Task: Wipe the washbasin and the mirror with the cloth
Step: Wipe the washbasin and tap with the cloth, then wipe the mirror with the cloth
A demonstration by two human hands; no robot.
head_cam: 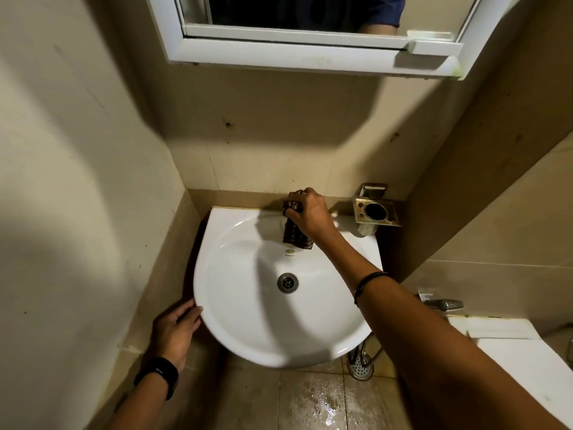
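A white round washbasin (248, 321) is fixed to the tiled wall, with a metal drain (287, 282) in its middle. My right hand (310, 212) is closed on a dark checked cloth (296, 237) at the basin's back rim, and the cloth hangs down over what looks like the tap, which is hidden. My left hand (175, 330) rests on the basin's front left edge, thumb on the rim. Above on the wall hangs the mirror (294, 10) in a white frame (279, 54), only its lower part in view.
A metal holder (376, 211) sticks out of the wall to the right of the basin. A white toilet cistern (511, 352) with a chrome lever (446, 304) stands at the right. The floor tiles (316, 401) below are wet. A perforated metal hand spray head (359, 369) hangs under the basin.
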